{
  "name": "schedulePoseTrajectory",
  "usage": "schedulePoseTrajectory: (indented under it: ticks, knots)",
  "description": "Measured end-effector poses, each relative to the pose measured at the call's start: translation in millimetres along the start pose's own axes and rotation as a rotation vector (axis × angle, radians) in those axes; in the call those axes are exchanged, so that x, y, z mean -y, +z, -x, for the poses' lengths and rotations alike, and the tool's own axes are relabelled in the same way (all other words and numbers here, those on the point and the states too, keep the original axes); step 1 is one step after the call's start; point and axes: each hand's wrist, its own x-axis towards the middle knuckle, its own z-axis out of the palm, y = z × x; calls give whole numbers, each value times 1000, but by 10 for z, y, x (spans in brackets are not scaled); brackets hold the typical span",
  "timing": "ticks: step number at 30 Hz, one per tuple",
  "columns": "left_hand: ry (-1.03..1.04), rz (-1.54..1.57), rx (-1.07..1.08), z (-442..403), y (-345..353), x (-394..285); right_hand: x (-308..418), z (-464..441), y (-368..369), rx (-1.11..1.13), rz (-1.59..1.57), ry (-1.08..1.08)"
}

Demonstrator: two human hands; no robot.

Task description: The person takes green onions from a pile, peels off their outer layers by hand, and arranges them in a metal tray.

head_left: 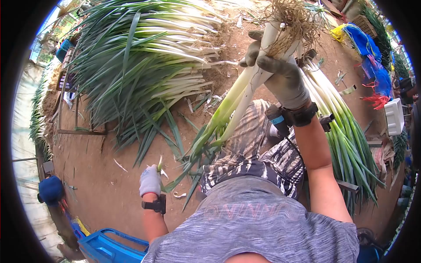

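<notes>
My right hand (280,74), in a dirty glove, is raised in front of me and wrapped round a few thick green onions (245,94). Their matted roots (291,26) point up and away, and their green leaves hang down to the left. Low on the left, my gloved left hand (150,180) is closed on a green onion leaf (174,180); a pale, torn end sticks up past the fingers. The fingertips of this hand are partly hidden. Both wrists wear black straps with small devices.
A big heap of green onions (144,61) lies at the upper left, and a sorted bundle (335,118) rests right of my legs. A blue plastic crate (109,245) stands lower left. Blue bundles (366,48) and a white foam box (394,116) are at the right.
</notes>
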Motion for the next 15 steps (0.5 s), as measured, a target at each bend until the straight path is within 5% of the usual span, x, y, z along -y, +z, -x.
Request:
schedulePoseTrajectory:
  ticks: [4,6,8,10,13,15]
  knots:
    - [288,71,34,237,-232,-642,-25,-5,36,18,14,-12]
    - [542,659,335,133,-298,-1019,-64,-14,-1,22,-1,16]
    - [524,1038,209,64,-252,-1489,-39,-18,52,83,-41,-9]
    - [679,788,-171,-202,-118,-1808,-91,23,-51,120,-50,11]
    - [774,853,-294,-457,95,-2128,-12,45,74,197,-26,-53]
    - [715,911,-151,-492,123,-2207,-27,64,22,223,-1,-76]
